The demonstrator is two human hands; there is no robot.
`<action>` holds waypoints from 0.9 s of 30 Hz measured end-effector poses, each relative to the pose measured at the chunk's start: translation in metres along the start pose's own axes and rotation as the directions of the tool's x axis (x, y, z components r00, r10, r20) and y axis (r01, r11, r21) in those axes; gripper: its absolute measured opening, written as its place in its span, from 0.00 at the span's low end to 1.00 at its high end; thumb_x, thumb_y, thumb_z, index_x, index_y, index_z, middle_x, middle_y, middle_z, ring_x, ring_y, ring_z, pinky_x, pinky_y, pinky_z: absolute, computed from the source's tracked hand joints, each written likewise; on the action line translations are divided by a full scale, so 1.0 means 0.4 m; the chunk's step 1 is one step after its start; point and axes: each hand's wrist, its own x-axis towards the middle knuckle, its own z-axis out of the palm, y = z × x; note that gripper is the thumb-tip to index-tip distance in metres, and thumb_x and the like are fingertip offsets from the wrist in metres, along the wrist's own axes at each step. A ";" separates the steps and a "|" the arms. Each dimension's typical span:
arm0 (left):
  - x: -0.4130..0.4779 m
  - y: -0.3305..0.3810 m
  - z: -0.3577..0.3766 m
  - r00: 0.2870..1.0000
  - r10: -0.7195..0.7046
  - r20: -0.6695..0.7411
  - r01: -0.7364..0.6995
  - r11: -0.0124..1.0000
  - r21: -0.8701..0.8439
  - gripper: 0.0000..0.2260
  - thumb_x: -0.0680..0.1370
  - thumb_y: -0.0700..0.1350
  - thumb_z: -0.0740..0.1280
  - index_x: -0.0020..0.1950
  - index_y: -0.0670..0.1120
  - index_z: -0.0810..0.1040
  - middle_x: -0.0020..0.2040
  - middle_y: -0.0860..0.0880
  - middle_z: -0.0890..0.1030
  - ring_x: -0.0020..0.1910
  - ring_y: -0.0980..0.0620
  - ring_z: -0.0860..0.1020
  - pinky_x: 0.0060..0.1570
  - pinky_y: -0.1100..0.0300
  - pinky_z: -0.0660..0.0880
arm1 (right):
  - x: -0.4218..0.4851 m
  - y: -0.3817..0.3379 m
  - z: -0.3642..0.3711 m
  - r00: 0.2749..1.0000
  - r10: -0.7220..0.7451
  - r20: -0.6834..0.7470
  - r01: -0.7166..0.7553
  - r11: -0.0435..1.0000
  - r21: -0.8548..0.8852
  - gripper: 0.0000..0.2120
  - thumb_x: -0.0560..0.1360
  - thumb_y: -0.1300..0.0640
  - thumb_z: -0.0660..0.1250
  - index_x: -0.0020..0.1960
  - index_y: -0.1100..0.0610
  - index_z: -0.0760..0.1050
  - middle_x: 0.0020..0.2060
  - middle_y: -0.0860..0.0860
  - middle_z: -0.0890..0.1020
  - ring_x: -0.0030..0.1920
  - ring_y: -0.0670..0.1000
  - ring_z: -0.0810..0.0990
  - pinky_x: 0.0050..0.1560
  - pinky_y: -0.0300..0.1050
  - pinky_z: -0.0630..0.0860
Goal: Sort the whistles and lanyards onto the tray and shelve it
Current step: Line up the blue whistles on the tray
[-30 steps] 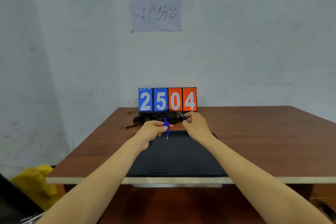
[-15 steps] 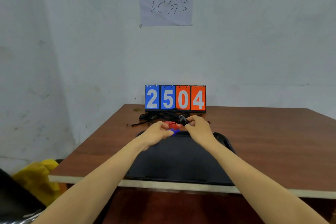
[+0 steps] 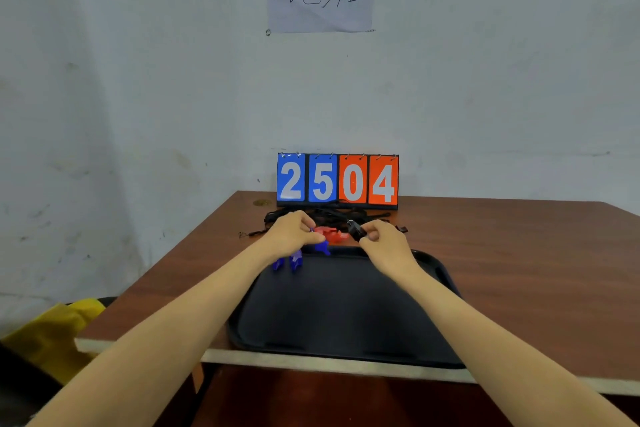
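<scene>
Mid-sort: black whistle was pinched by right hand, tray drop-off needed next; left hand's grip couldn't be told.

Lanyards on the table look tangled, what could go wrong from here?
The lanyards lie in one heap just before the scoreboard; tugging one out may drag the rest or topple it. The blue whistles are at the tray's far-left corner and could slip off. The tray's near rim reaches the table edge, so pressing there might tip it.
</scene>
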 end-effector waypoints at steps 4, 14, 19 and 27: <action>0.018 -0.003 0.001 1.000 0.014 -0.009 -0.014 1.000 -0.020 0.12 0.78 0.49 0.64 0.57 0.44 0.76 0.56 0.48 0.77 0.54 0.53 0.73 0.53 0.59 0.69 | 0.005 0.010 0.001 1.000 0.010 -0.001 -0.010 1.000 0.009 0.13 0.77 0.62 0.62 0.61 0.59 0.74 0.40 0.47 0.75 0.38 0.42 0.72 0.52 0.39 0.70; 0.032 -0.027 0.038 0.998 -0.056 -0.028 0.054 0.997 -0.048 0.21 0.81 0.47 0.58 0.72 0.43 0.60 0.58 0.45 0.74 0.46 0.54 0.74 0.44 0.63 0.72 | 0.009 0.006 -0.001 1.000 -0.006 0.009 0.005 1.000 0.026 0.14 0.77 0.62 0.62 0.62 0.59 0.73 0.39 0.46 0.74 0.39 0.42 0.72 0.52 0.38 0.69; 0.036 -0.017 0.048 0.997 -0.038 -0.062 0.030 0.993 -0.117 0.08 0.80 0.48 0.59 0.56 0.46 0.69 0.54 0.44 0.77 0.50 0.51 0.74 0.50 0.58 0.70 | 0.013 0.012 -0.001 1.000 -0.004 -0.008 0.004 1.000 0.023 0.14 0.77 0.62 0.62 0.62 0.59 0.73 0.40 0.46 0.75 0.40 0.42 0.72 0.51 0.38 0.69; 0.040 -0.026 0.046 0.997 -0.003 -0.071 -0.009 0.985 -0.174 0.10 0.78 0.52 0.63 0.53 0.46 0.72 0.52 0.45 0.79 0.53 0.48 0.77 0.51 0.58 0.71 | 0.014 0.020 -0.004 1.000 0.003 -0.012 -0.002 0.999 0.050 0.14 0.76 0.62 0.63 0.61 0.58 0.74 0.45 0.49 0.77 0.45 0.45 0.74 0.51 0.39 0.70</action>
